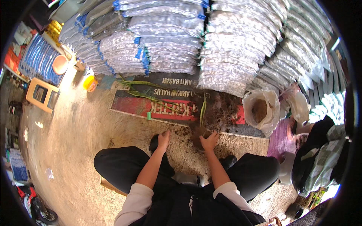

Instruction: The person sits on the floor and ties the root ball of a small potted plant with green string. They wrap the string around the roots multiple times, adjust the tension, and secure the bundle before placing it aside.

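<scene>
My right hand (210,141) is closed at the right edge of a brown clump of soil (198,138), just off the near edge of the printed banner sheet (169,79). Directly beyond the clump stretches a long green leaf with yellowish edges (203,109); whether the two are joined I cannot tell. My left hand (164,139) hovers apart to the left, its fingers curled together, and what they may hold is hidden. More long striped leaves (147,96) lie across the banner's left half. Near its front edge is a small green cylinder (149,116).
Dark loose soil (222,109) covers the banner's right part, beside an open whitish plastic bag (250,101) of soil. Tall stacks of filled clear bags (237,49) line the back. A plastic stool (32,95) and orange container (89,83) stand left. Another person (320,158) sits at right.
</scene>
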A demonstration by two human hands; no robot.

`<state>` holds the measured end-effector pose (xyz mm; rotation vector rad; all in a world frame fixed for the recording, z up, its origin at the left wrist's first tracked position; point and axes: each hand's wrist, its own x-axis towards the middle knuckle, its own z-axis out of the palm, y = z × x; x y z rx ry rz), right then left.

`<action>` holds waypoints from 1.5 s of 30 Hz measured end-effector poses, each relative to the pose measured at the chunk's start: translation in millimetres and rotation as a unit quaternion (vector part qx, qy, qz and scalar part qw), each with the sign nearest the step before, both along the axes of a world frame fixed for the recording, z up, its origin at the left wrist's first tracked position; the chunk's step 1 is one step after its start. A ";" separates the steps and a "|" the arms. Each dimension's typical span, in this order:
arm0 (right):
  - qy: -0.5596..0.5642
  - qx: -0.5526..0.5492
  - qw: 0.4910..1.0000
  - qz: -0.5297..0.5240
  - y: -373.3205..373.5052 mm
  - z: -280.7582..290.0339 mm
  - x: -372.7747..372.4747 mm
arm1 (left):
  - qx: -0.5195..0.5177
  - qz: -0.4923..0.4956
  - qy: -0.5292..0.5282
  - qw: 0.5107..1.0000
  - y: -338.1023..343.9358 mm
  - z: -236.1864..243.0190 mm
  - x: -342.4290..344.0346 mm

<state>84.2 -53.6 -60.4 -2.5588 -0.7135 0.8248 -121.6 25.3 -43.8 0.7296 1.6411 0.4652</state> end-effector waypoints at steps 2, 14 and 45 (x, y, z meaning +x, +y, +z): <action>-0.071 0.028 0.996 0.044 9.3 19.8 -1.9 | 0.057 -0.047 0.106 0.992 16.0 -13.4 -16.5; 0.073 0.200 0.955 0.207 18.1 59.6 -31.6 | 0.332 -0.016 0.303 0.893 92.3 -75.7 -92.6; 0.069 0.179 0.912 0.363 -14.2 51.2 -24.8 | 0.631 -0.062 0.162 0.756 220.9 185.4 -123.2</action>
